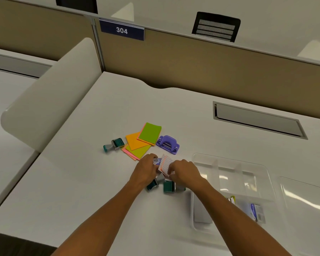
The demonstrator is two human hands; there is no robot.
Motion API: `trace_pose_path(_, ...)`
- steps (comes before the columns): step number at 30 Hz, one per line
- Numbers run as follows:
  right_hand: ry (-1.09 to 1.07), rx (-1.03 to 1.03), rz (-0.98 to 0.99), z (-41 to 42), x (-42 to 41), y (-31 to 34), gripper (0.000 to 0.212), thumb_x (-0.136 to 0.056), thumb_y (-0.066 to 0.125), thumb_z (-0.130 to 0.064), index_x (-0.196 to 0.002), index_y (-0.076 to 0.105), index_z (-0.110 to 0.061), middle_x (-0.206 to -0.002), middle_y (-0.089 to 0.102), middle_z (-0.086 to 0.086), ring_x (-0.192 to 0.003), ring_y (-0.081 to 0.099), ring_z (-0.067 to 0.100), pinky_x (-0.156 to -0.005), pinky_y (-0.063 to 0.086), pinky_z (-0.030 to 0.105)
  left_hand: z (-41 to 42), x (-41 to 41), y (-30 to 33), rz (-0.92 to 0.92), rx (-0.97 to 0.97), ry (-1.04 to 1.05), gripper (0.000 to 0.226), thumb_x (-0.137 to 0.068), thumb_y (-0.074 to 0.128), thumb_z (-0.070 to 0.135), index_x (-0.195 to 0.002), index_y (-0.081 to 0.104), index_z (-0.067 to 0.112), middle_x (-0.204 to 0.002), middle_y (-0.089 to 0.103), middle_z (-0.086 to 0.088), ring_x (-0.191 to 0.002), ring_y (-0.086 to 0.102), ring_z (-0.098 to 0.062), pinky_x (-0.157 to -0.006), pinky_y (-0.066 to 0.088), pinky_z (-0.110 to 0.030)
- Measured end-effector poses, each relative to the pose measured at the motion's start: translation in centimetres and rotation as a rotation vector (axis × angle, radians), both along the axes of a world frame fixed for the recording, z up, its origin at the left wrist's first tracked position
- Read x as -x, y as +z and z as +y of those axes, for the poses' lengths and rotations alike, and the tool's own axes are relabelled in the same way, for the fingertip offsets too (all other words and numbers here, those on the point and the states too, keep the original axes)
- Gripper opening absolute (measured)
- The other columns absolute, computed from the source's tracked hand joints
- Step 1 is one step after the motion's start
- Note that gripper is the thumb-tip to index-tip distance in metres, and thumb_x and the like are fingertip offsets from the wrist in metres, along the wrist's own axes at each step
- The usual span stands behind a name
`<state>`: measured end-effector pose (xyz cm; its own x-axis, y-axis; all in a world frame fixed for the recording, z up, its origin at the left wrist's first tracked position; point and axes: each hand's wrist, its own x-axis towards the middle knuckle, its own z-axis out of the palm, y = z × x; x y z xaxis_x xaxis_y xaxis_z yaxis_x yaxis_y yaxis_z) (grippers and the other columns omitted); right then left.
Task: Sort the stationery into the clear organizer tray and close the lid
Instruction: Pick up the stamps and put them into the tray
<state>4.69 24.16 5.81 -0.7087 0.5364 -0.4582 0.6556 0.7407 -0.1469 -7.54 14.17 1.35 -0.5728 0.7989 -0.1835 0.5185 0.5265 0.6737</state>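
Observation:
My left hand point(146, 169) and my right hand point(183, 172) meet at the desk's middle, both gripping a small stack of lined index cards point(165, 164) tilted up off the desk. Just below the hands lie two teal stamps point(169, 187), partly hidden. Farther back sit coloured sticky note pads point(142, 141), a third teal stamp point(115, 144) and a purple hole punch point(168, 145). The clear organizer tray point(262, 174) stands to the right, my right forearm crossing its near corner; a few small packets point(256, 211) lie in its front compartments. Its clear lid point(307, 198) lies further right.
The white desk point(81, 182) ends in a beige partition at the back with a 304 sign point(122, 30). A grey cable hatch point(257, 119) is set into the desk at the back right. A white curved divider point(50, 100) rises on the left.

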Motion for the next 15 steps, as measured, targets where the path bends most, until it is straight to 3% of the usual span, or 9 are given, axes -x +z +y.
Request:
trace_pose_path(6,-0.31,0.202,0.397,0.2,0.0,1.1,0.058,-0.088,0.067,-0.011,-0.14,0.043,-0.022,-0.139,0.051,0.007,-0.121,0.053,0.025,-0.098,0.048,0.035,0.4,-0.4,1.5,-0.16,-0.168,0.046,0.032,-0.091,0.064,0.018,-0.123,0.057,0.014,-0.116,0.064,-0.001,-0.094,0.058,-0.012,-0.08,0.049,-0.019)
trace_pose_path(9,-0.385,0.312,0.563,0.0,0.0,2.0,0.051,-0.094,0.054,-0.003,-0.141,0.046,-0.021,-0.142,0.052,0.004,-0.122,0.055,0.022,-0.1,0.044,0.033,0.6,-0.5,2.3,-0.265,-0.249,0.042,0.032,-0.091,0.065,0.017,-0.122,0.057,0.017,-0.114,0.064,0.005,-0.095,0.063,-0.012,-0.082,0.055,-0.022)
trace_pose_path(12,-0.424,0.427,0.668,0.2,-0.5,2.6,0.054,-0.091,0.053,0.002,-0.138,0.051,-0.025,-0.139,0.054,0.002,-0.121,0.056,0.02,-0.099,0.047,0.033,0.7,-0.6,2.9,-0.434,-0.362,0.092,0.031,-0.09,0.066,0.018,-0.12,0.057,0.02,-0.118,0.067,-0.002,-0.091,0.071,-0.014,-0.082,0.06,-0.035)
trace_pose_path(15,-0.554,0.679,0.843,0.1,-1.1,3.5,0.05,-0.083,0.059,-0.008,-0.128,0.059,-0.029,-0.13,0.061,-0.003,-0.115,0.059,0.017,-0.095,0.053,0.035,0.8,-1.1,4.0,-0.464,-0.401,0.124,0.032,-0.091,0.066,0.022,-0.122,0.056,0.02,-0.118,0.066,0.002,-0.089,0.072,-0.013,-0.077,0.06,-0.027)
